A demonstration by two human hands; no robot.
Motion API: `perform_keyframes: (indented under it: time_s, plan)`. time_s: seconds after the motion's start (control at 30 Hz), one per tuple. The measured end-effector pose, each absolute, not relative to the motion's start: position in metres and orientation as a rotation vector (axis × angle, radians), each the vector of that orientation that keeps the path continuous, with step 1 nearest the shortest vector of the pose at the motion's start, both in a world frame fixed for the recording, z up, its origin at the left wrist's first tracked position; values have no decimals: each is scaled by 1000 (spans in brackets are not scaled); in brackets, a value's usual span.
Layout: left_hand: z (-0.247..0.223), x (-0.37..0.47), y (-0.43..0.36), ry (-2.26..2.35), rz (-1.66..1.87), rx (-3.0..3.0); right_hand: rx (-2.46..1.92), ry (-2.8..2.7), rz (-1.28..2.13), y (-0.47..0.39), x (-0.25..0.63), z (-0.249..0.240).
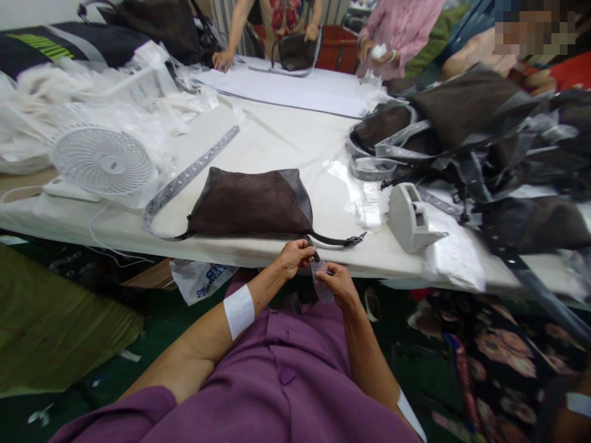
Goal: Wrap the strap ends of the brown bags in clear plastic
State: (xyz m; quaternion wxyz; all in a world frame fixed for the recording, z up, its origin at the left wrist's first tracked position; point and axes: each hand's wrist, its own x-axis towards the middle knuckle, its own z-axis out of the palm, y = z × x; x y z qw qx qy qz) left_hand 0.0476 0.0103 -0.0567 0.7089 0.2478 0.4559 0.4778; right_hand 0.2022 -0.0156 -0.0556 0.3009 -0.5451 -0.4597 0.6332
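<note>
A brown shoulder bag (249, 203) with black corners lies on the white-covered bench (286, 138), near its front edge. Just in front of the bag's near right corner, the left hand (296, 258) pinches a narrow dark strip (312, 247); close beside it, the right hand (338, 284) is clamped on a small clear plastic sleeve (322, 290). From the bag's left end curves a plastic-wrapped eyelet strap (196, 165), with a white fan (106, 161) farther left. Right of the bag are its short buckle strap (344, 242) and a pale tape dispenser (406, 218); beyond, to the bag's far right, more dark bags (471, 117) lie heaped
</note>
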Motion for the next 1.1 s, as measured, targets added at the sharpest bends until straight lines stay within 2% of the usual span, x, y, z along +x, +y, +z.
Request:
perform_keyframes:
  time_s: [0.23,0.37,0.57,0.7,0.8,0.93,1.1]
  plan:
    - [-54,47,8,1076,1045,575,-1453,-1139,1732,-15,199,-58]
    - [-42,52,3,1206,974,635,-1436,-1248,1630,-15,199,-57]
    - [-58,55,17,1322,972,815,-1242,-1365,1505,7,183,-66]
    - [-52,52,13,1410,898,872,-1310,-1472,1378,14,177,-60]
    - [-24,31,33,1503,740,1234,-1384,-1648,1231,38,180,-51]
    - [49,-6,115,1493,753,1848,-1415,-1754,987,102,173,-25]
    - [127,-19,268,1512,995,1427,-1378,-1757,732,209,139,-6]
